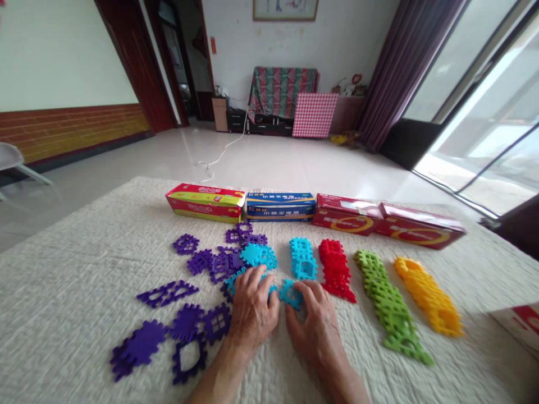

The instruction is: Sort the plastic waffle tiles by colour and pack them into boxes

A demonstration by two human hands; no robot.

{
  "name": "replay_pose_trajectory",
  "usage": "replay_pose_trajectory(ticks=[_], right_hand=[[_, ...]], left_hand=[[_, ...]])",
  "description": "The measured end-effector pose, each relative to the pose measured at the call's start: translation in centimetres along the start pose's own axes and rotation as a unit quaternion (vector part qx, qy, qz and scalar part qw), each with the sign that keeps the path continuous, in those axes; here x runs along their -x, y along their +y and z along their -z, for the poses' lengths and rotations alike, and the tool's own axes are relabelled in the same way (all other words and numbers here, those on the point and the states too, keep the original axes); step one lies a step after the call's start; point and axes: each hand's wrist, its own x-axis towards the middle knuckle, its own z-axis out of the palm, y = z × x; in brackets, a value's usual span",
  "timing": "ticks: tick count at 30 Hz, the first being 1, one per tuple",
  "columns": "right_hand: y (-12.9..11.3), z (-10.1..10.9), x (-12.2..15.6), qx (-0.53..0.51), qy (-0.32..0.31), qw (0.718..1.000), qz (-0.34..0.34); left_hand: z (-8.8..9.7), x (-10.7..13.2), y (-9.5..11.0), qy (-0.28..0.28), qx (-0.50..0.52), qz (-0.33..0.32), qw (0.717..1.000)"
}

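Observation:
My left hand (252, 306) lies palm down on a heap of cyan and purple snap-together tiles (236, 264), its fingers curled over a cyan tile. My right hand (315, 320) pinches a cyan tile (290, 293) between thumb and fingers, right beside the left hand. Beyond them lies a row of cyan tiles (302, 257). To the right run sorted rows of red tiles (336, 269), green tiles (387, 303) and yellow tiles (427, 294).
Loose purple tiles (185, 325) are scattered to the left on the cream quilted cloth (63, 292). Four cartons stand along the far edge: a red-yellow one (205, 202), a blue one (280, 206) and two red ones (387, 223). Another box corner (522, 322) sits at right.

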Motion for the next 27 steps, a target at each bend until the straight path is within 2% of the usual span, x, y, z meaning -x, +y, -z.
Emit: replay_pose_trajectory(ticks=[6,12,17,22,25,27], right_hand=[[1.1,1.2,-0.1,-0.007,-0.01,0.999,0.05],[2.6,2.9,-2.2,0.07,0.025,0.989,0.13],[4.1,2.9,-3.5,0.127,0.017,0.977,0.171],[4.7,2.4,-3.4,0.136,0.038,0.975,0.174],[4.0,2.3,-2.4,0.101,0.069,0.98,0.158],[3.2,2.2,-1.3,0.066,0.066,0.986,0.135]], left_hand=[[-0.1,0.1,0.0,0.003,0.007,0.0,1.0],[0.0,0.0,0.0,-0.007,0.018,0.007,1.0],[0.0,0.0,0.0,-0.013,0.022,0.014,1.0],[0.1,0.0,0.1,-0.013,0.027,0.012,0.999],[0.1,0.0,0.1,-0.014,0.025,0.012,1.0],[0.0,0.0,0.1,-0.009,0.022,0.009,1.0]])
